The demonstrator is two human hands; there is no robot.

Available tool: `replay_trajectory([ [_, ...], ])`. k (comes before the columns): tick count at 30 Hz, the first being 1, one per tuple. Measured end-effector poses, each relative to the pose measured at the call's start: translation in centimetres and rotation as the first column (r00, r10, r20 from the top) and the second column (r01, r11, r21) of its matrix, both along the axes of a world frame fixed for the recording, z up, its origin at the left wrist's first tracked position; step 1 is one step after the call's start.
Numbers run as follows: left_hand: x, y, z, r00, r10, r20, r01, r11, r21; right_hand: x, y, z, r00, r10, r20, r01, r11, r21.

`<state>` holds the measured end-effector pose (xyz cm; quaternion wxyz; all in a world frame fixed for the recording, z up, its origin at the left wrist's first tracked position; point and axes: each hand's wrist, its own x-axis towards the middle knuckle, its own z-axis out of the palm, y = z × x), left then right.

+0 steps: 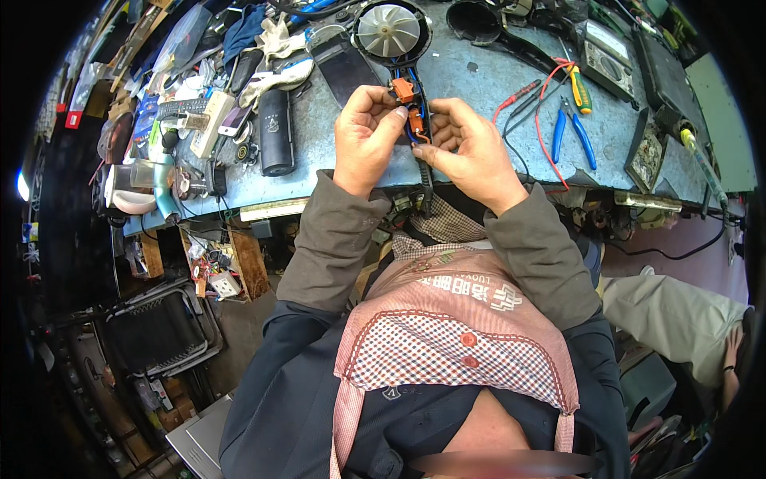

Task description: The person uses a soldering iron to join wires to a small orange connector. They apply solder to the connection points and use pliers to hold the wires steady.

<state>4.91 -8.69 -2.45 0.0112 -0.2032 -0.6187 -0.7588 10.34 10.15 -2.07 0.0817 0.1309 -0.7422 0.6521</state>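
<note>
An opened hair dryer lies on the blue worktable, its white fan wheel bared in the round end and its handle pointing at me. Two orange switches and thin wires show inside the handle. My left hand is closed by the left side of the handle, thumb and forefinger pinching at the orange switches. On the other side my right hand has its fingers curled, thumb and fingertips closed on the handle below the switches. A black cord runs from the handle's end over the table edge.
Right of the hands lie red and black test leads, blue-handled pliers, a yellow-green screwdriver and a multimeter. A black shell half sits beyond. On the left stand a black cylinder and much clutter. Another person sits at right.
</note>
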Motion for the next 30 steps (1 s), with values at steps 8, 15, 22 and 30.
replay_trajectory([
  [8,0.7,1.0,1.3,0.965,-0.186,0.185,0.149,0.969,0.199,0.3,0.3,0.4,0.979,0.163,0.122,-0.114,0.936,-0.333],
  [15,2.6,3.8,6.7,0.956,0.034,0.29,-0.1,0.971,0.218,1.9,-1.1,6.9,0.988,0.115,0.1,-0.057,0.885,-0.461],
  [22,2.0,4.1,10.1,0.914,0.021,0.406,-0.133,0.959,0.25,1.1,-1.3,9.9,0.987,0.08,0.137,-0.015,0.907,-0.422],
  [30,1.4,3.5,10.3,0.905,-0.015,0.426,-0.09,0.97,0.224,0.8,-1.3,10.3,0.989,0.066,0.133,-0.014,0.934,-0.356],
])
